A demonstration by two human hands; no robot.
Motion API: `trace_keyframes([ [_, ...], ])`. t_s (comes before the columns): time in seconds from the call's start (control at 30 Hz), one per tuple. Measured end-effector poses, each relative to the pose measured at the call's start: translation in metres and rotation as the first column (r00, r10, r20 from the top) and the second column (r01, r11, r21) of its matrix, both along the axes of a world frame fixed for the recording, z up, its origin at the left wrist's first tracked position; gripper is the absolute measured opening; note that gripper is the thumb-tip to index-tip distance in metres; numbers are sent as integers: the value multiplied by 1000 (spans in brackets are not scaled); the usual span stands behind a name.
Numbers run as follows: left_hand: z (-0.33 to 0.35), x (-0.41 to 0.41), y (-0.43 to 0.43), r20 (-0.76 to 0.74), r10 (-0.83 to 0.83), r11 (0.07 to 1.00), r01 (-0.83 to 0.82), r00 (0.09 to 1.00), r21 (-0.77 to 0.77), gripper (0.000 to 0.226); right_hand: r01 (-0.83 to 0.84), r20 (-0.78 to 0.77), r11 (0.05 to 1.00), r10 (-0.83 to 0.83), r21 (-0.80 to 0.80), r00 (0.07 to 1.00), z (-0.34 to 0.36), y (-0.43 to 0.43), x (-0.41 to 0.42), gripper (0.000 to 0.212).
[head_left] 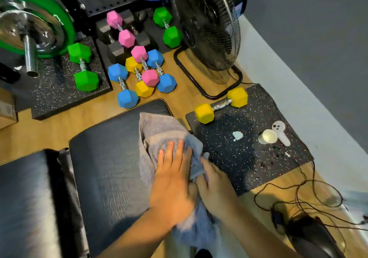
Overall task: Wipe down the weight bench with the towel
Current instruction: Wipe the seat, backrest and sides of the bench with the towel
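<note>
The left hand (171, 180) lies flat on the grey towel (157, 130), its fingers (180, 150) straight and slightly spread, pressing the cloth onto the weight bench (107, 158). The right hand (216, 186), touching it, has its fingers curled round a fold of towel at the pad's right edge. Beyond the fingertips the towel reaches the pad's rounded far end. Left of the fingers lies wide bare pad. To their right, past the edge, a speckled mat (239, 158) carries a yellow dumbbell (221, 105).
</note>
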State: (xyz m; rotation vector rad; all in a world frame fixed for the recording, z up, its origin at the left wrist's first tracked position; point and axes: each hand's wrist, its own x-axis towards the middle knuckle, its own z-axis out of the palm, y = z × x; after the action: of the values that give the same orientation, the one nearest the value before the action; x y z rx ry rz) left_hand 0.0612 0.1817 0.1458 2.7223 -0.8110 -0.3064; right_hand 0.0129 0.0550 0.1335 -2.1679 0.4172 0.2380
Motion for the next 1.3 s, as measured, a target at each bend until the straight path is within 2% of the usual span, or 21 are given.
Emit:
trace_keyframes([
  [0.07,3,-8,-1,30,-39,999,38,999,28,72,56,18,998,-55,-15,998,3,4,-11,55],
  [0.27,-4,-64,22,55,-116,993,117,992,-21,71,150,-20,983,-153,-108,988,3,28,-69,53],
  [0.33,-11,-75,43,127,-197,980,194,972,39,71,105,57,983,-97,-152,994,-1,37,-89,69],
  [0.4,-18,-88,68,167,-257,966,250,952,63,66,-2,97,968,27,-250,995,-3,45,-104,88],
  [0.47,-21,-101,97,151,-193,981,189,970,37,62,-81,101,896,138,-436,985,-6,52,-102,88],
  [0.53,-26,-110,129,170,-100,995,99,980,16,63,-190,106,740,333,-645,937,-5,72,-86,75],
  [0.6,-31,-115,167,155,-27,999,31,988,-22,62,-300,75,577,536,-759,841,-7,104,-72,53],
  [0.67,-38,-121,207,90,75,996,-71,993,-55,62,-396,55,504,668,-767,743,-12,144,-69,47],
  [0.77,-43,-122,249,-44,219,974,-221,975,-57,65,-495,9,404,782,-769,623,-10,204,-62,51],
  [0.87,-49,-113,261,-93,211,960,-224,973,-169,83,-512,-55,335,795,-791,604,-9,233,-52,59],
  [0.93,-44,-112,251,-108,157,964,-176,982,-200,71,-535,-75,331,795,-777,601,-9,222,-52,68],
  [1.0,-37,-118,237,-52,205,947,-211,977,-243,52,-550,-54,354,805,-757,591,-8,190,-56,66],
  [1.03,-36,-119,230,-26,132,962,-134,991,-238,57,-548,-51,360,801,-755,597,-6,171,-58,62],
  [1.1,-38,-117,205,31,99,952,-85,995,-293,67,-502,-39,388,761,-773,648,-2,132,-63,58],
  [1.2,-33,-106,168,14,226,947,-216,974,-238,67,-455,-40,471,660,-756,750,0,112,-66,55],
  [1.3,-30,-92,150,-18,476,873,-475,879,-112,65,-405,-42,533,567,-743,822,2,144,-49,55],
])
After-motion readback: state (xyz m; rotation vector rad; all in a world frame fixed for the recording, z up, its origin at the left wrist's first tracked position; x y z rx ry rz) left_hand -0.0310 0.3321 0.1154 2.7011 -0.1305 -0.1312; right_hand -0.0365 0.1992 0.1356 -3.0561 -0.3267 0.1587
